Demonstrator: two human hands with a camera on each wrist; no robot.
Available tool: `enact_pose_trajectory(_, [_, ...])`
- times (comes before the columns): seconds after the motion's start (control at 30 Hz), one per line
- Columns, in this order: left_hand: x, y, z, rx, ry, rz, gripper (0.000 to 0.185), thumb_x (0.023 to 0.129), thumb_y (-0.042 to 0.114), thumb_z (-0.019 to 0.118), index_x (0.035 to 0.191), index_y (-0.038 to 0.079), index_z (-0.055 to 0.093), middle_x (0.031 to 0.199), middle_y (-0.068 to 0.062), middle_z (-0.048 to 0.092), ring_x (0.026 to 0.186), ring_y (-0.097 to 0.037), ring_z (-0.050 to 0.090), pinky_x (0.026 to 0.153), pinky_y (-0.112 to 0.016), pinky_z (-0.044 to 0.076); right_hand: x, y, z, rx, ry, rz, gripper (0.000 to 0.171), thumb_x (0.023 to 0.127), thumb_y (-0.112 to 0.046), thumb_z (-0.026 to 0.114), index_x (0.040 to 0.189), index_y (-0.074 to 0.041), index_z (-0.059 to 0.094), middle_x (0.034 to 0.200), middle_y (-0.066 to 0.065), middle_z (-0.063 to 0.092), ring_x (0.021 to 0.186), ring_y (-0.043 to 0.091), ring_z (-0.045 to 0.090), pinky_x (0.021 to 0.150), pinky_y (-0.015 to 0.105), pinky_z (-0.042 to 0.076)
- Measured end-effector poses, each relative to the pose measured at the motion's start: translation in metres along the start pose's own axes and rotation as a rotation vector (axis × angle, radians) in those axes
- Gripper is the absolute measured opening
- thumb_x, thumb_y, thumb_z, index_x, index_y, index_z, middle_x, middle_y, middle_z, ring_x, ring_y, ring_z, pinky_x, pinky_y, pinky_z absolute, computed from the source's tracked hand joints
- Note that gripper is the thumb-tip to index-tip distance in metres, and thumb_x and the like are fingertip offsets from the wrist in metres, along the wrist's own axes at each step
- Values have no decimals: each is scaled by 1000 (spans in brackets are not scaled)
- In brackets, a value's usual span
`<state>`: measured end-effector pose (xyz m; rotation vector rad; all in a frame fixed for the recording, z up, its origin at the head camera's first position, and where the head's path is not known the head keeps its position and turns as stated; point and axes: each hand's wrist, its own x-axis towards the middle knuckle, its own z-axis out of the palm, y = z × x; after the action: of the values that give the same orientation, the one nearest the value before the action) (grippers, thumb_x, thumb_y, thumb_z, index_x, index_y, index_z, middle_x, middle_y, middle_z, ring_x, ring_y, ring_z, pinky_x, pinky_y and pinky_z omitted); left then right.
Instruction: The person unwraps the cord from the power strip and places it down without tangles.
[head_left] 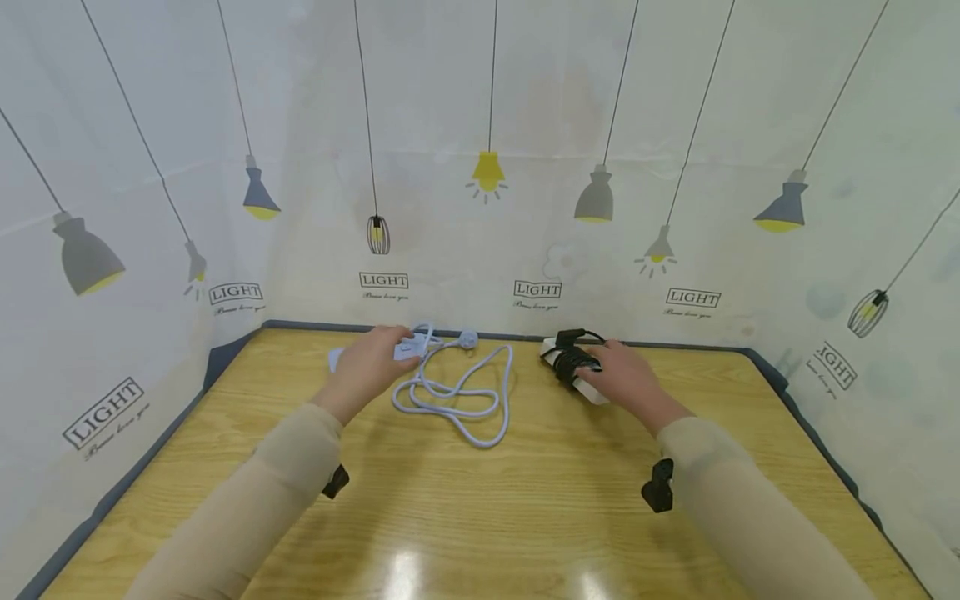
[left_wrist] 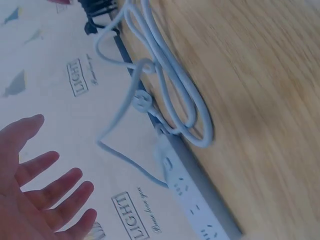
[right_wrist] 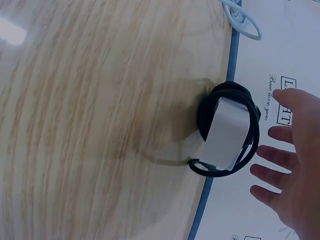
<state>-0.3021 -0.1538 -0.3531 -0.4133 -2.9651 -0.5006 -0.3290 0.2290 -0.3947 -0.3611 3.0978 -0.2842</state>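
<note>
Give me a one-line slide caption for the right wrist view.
Open right hand hovering beside a white power strip wrapped in its black cord on a wooden table.

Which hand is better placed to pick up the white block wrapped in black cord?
The right hand: its open fingers hover just beside the cord-wrapped block, while the left hand is over at the white power strip.

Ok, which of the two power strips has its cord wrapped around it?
The white power strip with the black cord, next to the right hand. The pale power strip by the left hand has its cord lying loose on the table.
</note>
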Motion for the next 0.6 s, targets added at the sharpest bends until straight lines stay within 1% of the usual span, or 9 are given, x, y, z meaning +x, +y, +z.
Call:
enact_pose_trajectory(0.07, [-4,9,0,16,-15,22,50,92,39,67,130,7,60,130,-15,58,113,-33,58,90,-49,48,-1,3,2,4,-13,24,62,97,-43,56,139,1,49,134,29,48,122,46,47,98,57,39])
enact_pose_trajectory(0.17, [-10,22,1,46,-23,64,50,91,39,69,129,8,60,127,-14,60,107,-31,61,85,-46,50,-2,5,6,4,-35,52,67,95,-47,56,139,3,48,138,32,45,124,48,44,99,58,37])
enact_pose_trajectory(0.3, [-16,36,6,77,-4,123,49,89,40,71,126,10,62,123,-11,63,106,-28,62,87,-43,50,-3,7,11,48,-76,98,73,94,-50,56,140,6,44,139,33,42,125,49,42,98,59,37])
enact_pose_trajectory(0.4, [-21,45,12,95,7,174,48,87,40,72,124,10,63,120,-8,64,108,-27,61,89,-42,49,-3,7,16,103,-94,128,75,93,-49,57,141,7,42,138,32,44,124,48,44,97,59,38])
enact_pose_trajectory(0.5, [-26,53,17,102,19,222,47,86,40,74,121,10,65,115,-7,66,102,-26,63,85,-41,50,-2,8,22,131,-91,143,75,93,-48,58,139,8,41,132,30,50,116,44,51,92,56,42])
enact_pose_trajectory(0.6, [-30,59,20,110,5,241,47,86,41,74,121,12,65,112,-5,65,95,-24,63,79,-39,51,0,8,26,153,-78,157,75,93,-46,59,137,11,39,125,29,53,106,40,55,88,52,45])
